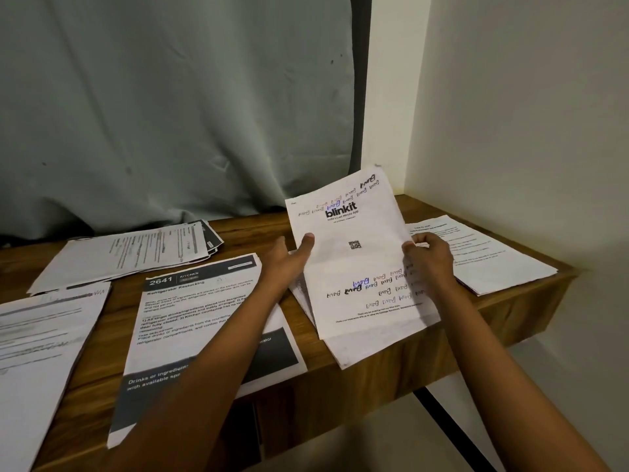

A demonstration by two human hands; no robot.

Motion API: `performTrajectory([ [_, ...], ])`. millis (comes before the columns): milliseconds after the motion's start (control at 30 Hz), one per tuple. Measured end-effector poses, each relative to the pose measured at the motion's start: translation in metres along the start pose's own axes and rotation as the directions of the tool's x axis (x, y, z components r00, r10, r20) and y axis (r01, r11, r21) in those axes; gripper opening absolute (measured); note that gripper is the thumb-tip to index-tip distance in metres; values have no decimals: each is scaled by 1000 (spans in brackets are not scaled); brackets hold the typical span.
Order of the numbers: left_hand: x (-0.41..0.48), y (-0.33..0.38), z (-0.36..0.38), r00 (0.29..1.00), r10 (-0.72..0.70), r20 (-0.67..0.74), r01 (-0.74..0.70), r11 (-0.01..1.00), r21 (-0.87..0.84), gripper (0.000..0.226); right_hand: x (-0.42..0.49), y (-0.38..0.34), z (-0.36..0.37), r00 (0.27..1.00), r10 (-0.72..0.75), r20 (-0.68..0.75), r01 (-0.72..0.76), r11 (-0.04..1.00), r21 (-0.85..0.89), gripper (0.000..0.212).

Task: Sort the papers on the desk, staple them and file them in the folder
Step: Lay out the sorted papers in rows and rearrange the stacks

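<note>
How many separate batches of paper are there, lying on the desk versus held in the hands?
Piles lying on the desk: 4 - back left pile, near left pile, middle pile, right pile
Stacks held, the blinkit stack in left hand and right hand: 1
Total: 5

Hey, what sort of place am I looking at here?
Probably a home work corner, though I can't be sure: a wooden desk sits in a corner by a plain wall, a grey curtain hangs behind it, and printed papers lie spread across it.
</note>
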State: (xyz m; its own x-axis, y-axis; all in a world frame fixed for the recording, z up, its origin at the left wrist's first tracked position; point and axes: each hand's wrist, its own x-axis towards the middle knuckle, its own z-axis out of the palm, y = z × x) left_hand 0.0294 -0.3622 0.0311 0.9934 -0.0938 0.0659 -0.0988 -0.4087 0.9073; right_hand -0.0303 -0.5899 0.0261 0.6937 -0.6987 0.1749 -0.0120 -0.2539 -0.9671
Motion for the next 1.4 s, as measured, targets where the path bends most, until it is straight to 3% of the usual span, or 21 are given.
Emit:
performTrajectory([
  [100,-7,5,-11,998,35,-57,-47,971,-233,34,-8,-8,8,988,83,127,-88,995,37,15],
  [233,-15,4,-34,989,5,-150,-51,951,-304,32,-31,-16,29,964,109,244,-117,993,19,23],
  [367,-27,-12,-70,953,42,-299,-66,995,-70,37,-56,-15,42,931,-51,363,98,989,-112,8],
  [467,-35,-33,-94,937,29,-347,-20,999,28,42,-61,-9,39,895,-181,407,333,878,-344,17],
  [600,-43,-55,-110,936,27,-351,19,992,127,46,-66,3,26,853,-124,507,414,752,-513,49],
  [733,-48,-64,-111,931,21,-364,46,984,174,50,-65,21,24,782,-25,623,516,586,-625,57],
  [833,-48,-66,-109,938,51,-343,25,977,212,58,-63,29,26,791,-36,611,518,569,-638,58],
  [933,-41,-68,-110,952,62,-300,46,939,341,81,-65,27,24,795,-52,605,491,639,-591,57],
  [1000,-40,-66,-108,964,38,-264,92,881,464,90,-62,25,19,871,-116,477,399,733,-551,56],
  [1033,-41,-64,-105,974,59,-221,64,856,513,88,-58,24,16,913,-148,380,360,729,-582,55],
  [1100,-47,-59,-96,986,147,-85,-77,832,549,80,-49,25,7,961,-122,250,272,605,-748,57],
  [1167,-59,-55,-84,972,218,93,-234,831,504,72,-43,28,2,975,-50,216,209,532,-820,62],
  [1233,-69,-55,-70,931,267,249,-358,804,476,67,-38,32,-1,978,-19,209,184,557,-810,64],
  [1300,-74,-58,-57,891,271,364,-439,713,546,67,-34,34,-2,983,-20,182,160,580,-799,64],
  [1400,-75,-64,-44,874,168,455,-456,608,650,72,-32,33,-2,991,-54,124,131,612,-780,64],
])
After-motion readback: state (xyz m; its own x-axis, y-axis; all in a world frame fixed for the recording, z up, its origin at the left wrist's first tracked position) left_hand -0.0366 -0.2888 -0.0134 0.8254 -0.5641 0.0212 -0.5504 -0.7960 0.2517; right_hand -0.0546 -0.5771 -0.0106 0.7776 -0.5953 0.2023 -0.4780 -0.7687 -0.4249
